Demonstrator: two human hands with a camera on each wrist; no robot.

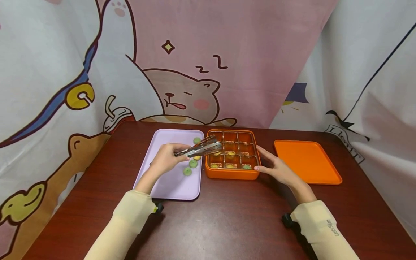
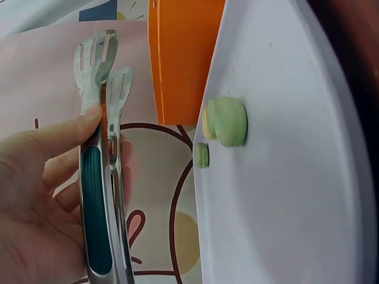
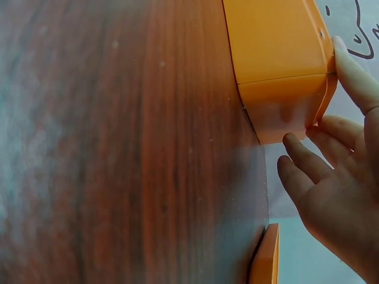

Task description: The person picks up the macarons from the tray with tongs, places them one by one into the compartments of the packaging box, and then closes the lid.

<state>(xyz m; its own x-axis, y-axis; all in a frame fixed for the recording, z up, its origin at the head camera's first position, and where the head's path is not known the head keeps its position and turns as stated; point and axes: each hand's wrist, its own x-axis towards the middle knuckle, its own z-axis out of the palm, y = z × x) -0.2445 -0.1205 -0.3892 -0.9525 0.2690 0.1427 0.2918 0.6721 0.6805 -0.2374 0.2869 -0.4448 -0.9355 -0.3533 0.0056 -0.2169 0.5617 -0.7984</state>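
My left hand [image 1: 167, 157] grips metal tongs [image 1: 208, 148] by the handle, thumb on one arm and fingers on the other. A teal inlay [image 2: 98, 207] runs along that handle in the left wrist view. The slotted tips, close together, overlap the left part of an orange box [image 1: 232, 175] in the head view. Inside the box, a clear divider [image 1: 238, 137] forms several compartments, some with yellow or green macaron-like pieces. My right hand [image 1: 279, 169] rests against the box's right side, thumb at the near corner, fingers fairly straight. Several green macaron-like pieces [image 1: 187, 171] lie on the lilac tray [image 1: 172, 187].
An orange lid-like tray [image 1: 307, 160] lies flat to the right of the box on the dark wooden table [image 1: 234, 220]. The lilac tray is just left of the box. A cartoon-printed curtain [image 1: 253, 65] hangs behind the table.
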